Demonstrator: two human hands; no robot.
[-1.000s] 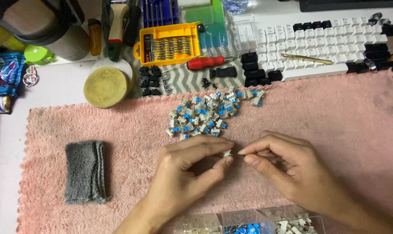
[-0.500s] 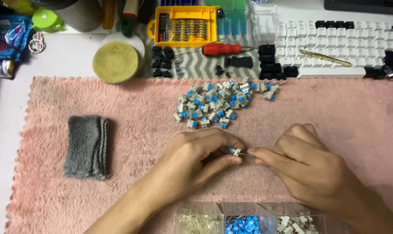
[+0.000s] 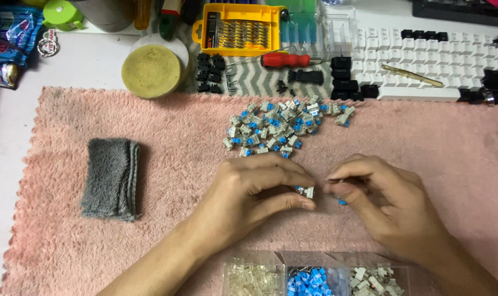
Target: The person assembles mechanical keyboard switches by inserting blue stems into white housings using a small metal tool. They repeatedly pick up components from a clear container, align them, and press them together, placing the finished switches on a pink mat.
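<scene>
— Pink towel mat [image 3: 150, 230] covers the desk, and both hands meet at its middle. What sits between them?

— One small grey-and-blue keyboard switch [image 3: 307, 191]. The left hand [image 3: 254, 192] has thumb and fingers closed on it, so the switch lies at that hand's fingertips, pointing right.

— And the right hand [image 3: 386, 203]?

— Its fingers are pinched together on a thin metal tool [image 3: 343, 179], whose long axis runs left toward the switch, tip just beside it. A tiny blue piece [image 3: 341, 202] shows under those fingers.

— Which hand is nearer the switch?

— The left, touching it. The pile of switches [image 3: 282, 126] lies beyond both hands, near the keyboard [image 3: 424, 66]; a folded grey cloth [image 3: 112, 178] lies well apart on the left.
</scene>
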